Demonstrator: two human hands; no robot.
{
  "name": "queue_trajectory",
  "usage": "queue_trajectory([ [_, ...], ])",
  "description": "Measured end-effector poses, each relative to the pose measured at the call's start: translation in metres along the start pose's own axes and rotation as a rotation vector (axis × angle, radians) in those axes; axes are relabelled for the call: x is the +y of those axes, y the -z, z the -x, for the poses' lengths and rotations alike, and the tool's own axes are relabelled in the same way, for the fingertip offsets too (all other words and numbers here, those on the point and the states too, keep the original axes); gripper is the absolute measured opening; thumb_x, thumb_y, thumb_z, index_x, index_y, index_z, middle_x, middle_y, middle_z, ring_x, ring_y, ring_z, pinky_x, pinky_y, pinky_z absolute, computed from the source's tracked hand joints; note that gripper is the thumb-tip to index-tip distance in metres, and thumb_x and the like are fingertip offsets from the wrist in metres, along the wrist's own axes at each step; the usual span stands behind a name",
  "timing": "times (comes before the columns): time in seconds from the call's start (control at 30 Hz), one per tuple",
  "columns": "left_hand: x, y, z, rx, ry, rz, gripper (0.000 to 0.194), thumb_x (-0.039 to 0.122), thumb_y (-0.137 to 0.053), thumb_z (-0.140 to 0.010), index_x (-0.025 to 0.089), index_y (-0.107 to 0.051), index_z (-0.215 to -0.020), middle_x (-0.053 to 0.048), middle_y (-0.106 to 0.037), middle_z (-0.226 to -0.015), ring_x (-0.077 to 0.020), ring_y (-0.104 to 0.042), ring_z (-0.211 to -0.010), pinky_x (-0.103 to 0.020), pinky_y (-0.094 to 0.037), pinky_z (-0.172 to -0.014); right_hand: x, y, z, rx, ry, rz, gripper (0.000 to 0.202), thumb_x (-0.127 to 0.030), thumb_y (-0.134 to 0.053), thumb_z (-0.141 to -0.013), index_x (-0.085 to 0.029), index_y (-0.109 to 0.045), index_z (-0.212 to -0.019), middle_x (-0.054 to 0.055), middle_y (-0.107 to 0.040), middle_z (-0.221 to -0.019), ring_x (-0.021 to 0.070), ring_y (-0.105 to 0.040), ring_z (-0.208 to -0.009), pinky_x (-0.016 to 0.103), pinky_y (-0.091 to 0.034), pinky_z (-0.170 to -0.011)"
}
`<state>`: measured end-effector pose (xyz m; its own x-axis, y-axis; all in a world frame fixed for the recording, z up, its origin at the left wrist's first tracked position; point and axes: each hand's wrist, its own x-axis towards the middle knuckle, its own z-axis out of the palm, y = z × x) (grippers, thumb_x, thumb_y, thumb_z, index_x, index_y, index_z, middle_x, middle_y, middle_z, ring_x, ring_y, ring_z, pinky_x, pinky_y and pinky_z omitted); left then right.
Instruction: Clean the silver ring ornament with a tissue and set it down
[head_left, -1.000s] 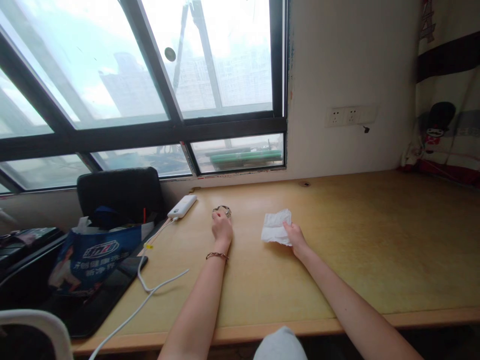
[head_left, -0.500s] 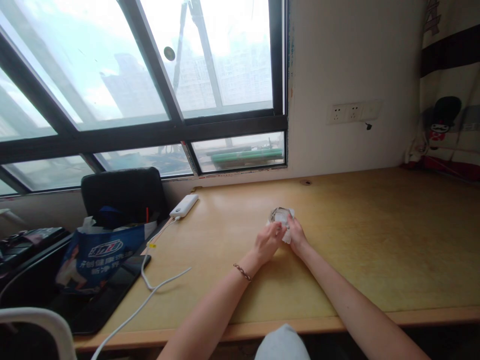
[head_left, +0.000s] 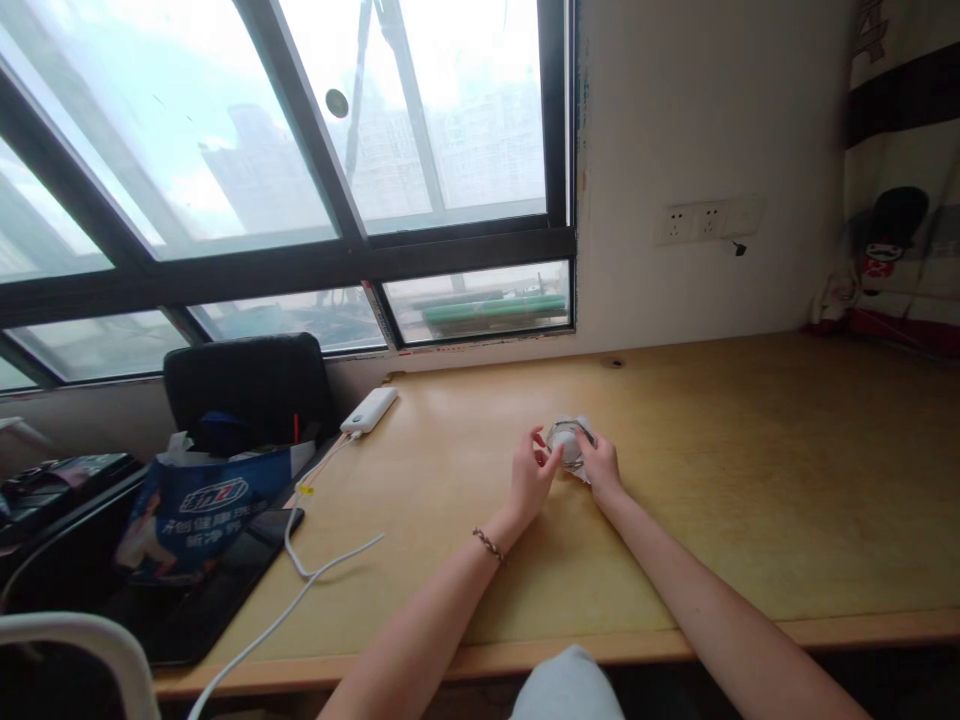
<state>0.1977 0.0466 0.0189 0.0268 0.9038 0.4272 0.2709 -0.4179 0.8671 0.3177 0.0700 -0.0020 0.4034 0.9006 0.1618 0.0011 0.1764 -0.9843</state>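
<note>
Left grip [head_left: 529,480] and right grip [head_left: 603,466] hold loop [head_left: 586,431] and tissue [head_left: 568,447] (tabletop [head_left: 750,490] edges well away).

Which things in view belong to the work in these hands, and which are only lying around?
In the work:
white tissue, in the right hand
ring-shaped object, by the left hand

Lying around:
white device
white cable
printed blue bag

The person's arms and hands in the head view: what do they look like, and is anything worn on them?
Both are human and sleeveless as far as the picture shows. The left forearm wears a thin, dark, braided-looking bracelet near the wrist; the right forearm shows no band. Neither left hand nor right hand is gloved.
</note>
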Motion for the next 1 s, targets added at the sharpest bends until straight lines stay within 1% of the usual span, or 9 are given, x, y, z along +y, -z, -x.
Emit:
queue_trajectory([
  [0.13,-0.008,0.005,-0.011,-0.193,0.293,0.241,0.034,0.048,-0.048,-0.074,0.016,-0.047,-0.087,0.005,-0.045,-0.057,-0.0061,-0.045,-0.035,-0.017,-0.033,-0.033,-0.006,0.004,0.001,-0.002,0.009,0.114,0.045,-0.052,-0.054,-0.064,-0.011,-0.067,-0.074,0.003,-0.062,-0.06,0.0171,-0.053,-0.057,0.023,-0.04,-0.05],
  [0.2,-0.011,0.009,-0.015,-0.274,0.392,0.307,0.033,0.047,-0.05,-0.073,0.016,-0.047,-0.08,0.007,-0.041,-0.049,-0.0064,-0.044,-0.033,-0.016,-0.031,-0.032,-0.008,0.005,0.001,0.001,-0.006,0.143,0.047,-0.054,-0.055,-0.062,-0.009,-0.067,-0.072,0.002,-0.058,-0.055,0.0155,-0.05,-0.054,0.022,-0.038,-0.048],
  [0.37,-0.007,0.017,-0.016,-0.433,0.465,0.344,0.035,0.05,-0.053,-0.07,0.016,-0.046,-0.071,0.009,-0.038,-0.04,-0.0048,-0.038,-0.028,-0.015,-0.025,-0.03,-0.012,0.006,0.004,-0.009,-0.007,0.165,0.049,-0.056,-0.058,-0.059,-0.009,-0.066,-0.064,-0.001,-0.05,-0.047,0.0115,-0.043,-0.047,0.02,-0.032,-0.042],
  [0.47,-0.001,0.018,-0.013,-0.551,0.499,0.338,0.038,0.052,-0.05,-0.071,0.015,-0.048,-0.078,0.007,-0.042,-0.037,-0.0071,-0.042,-0.029,-0.015,-0.023,-0.03,-0.015,0.007,0.006,0.008,0.015,0.178,0.049,-0.058,-0.058,-0.058,-0.009,-0.066,-0.062,-0.003,-0.048,-0.046,0.0103,-0.041,-0.046,0.019,-0.03,-0.041],
  [0.53,0.001,0.016,-0.011,-0.583,0.503,0.36,0.04,0.052,-0.048,-0.072,0.014,-0.048,-0.084,0.003,-0.049,-0.038,-0.0087,-0.045,-0.029,-0.015,-0.022,-0.029,-0.018,0.008,0.007,0.041,0.021,0.215,0.05,-0.059,-0.058,-0.057,-0.009,-0.065,-0.059,-0.003,-0.046,-0.044,0.01,-0.041,-0.045,0.019,-0.028,-0.04],
  [0.63,0.0,0.011,-0.008,-0.53,0.489,0.405,0.04,0.051,-0.049,-0.072,0.014,-0.046,-0.085,-0.002,-0.058,-0.048,-0.0076,-0.045,-0.029,-0.015,-0.022,-0.029,-0.024,0.01,0.008,0.062,0.075,0.253,0.051,-0.06,-0.057,-0.058,-0.01,-0.066,-0.061,-0.002,-0.052,-0.047,0.0113,-0.045,-0.047,0.019,-0.031,-0.043],
  [0.77,-0.007,0.006,-0.008,-0.398,0.493,0.469,0.037,0.048,-0.052,-0.071,0.013,-0.046,-0.082,-0.005,-0.061,-0.054,-0.0055,-0.043,-0.03,-0.014,-0.024,-0.03,-0.03,0.009,0.011,-0.004,0.136,0.206,0.054,-0.06,-0.049,-0.067,-0.011,-0.069,-0.075,0.002,-0.063,-0.06,0.0159,-0.054,-0.058,0.021,-0.037,-0.051],
  [0.9,-0.013,0.005,-0.01,-0.262,0.504,0.545,0.035,0.044,-0.055,-0.071,0.014,-0.042,-0.083,-0.005,-0.061,-0.06,-0.0072,-0.049,-0.036,-0.016,-0.032,-0.034,-0.027,0.006,0.009,-0.032,0.075,0.11,0.058,-0.059,-0.035,-0.076,-0.012,-0.068,-0.086,0.007,-0.067,-0.072,0.0195,-0.059,-0.071,0.023,-0.041,-0.057],
  [1.0,-0.016,0.004,-0.011,-0.195,0.524,0.583,0.034,0.039,-0.06,-0.069,0.013,-0.041,-0.084,-0.007,-0.062,-0.067,-0.0079,-0.053,-0.042,-0.017,-0.038,-0.04,-0.019,0.004,0.005,-0.053,0.018,0.017,0.051,-0.054,-0.044,-0.073,-0.013,-0.066,-0.093,0.008,-0.067,-0.083,0.0207,-0.06,-0.078,0.025,-0.044,-0.064],
])
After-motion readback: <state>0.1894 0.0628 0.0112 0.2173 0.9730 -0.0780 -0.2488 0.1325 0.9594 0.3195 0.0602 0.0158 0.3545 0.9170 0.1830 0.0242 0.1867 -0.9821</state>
